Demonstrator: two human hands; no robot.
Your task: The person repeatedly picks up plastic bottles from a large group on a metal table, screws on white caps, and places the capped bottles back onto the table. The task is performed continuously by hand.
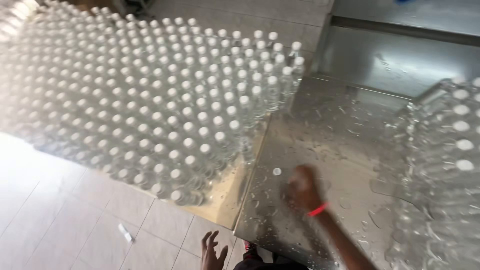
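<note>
My right hand (302,187), with a red band at the wrist, rests blurred on the wet steel table (345,125). Its fingers look curled in, and I see nothing in them. A loose white cap (276,171) lies on the steel just left of that hand. My left hand (212,250) hangs low at the bottom edge over the tiled floor, fingers spread and holding nothing. Clear plastic bottles with white caps (150,105) stand packed in rows on the table to the left. The nearest of them are about a hand's width from my right hand.
More capped clear bottles (450,165) crowd the right side of the steel table. A raised steel ledge (400,55) runs behind it. Pale floor tiles (60,215) lie below, with a small white scrap (125,232) on them. Water drops cover the steel.
</note>
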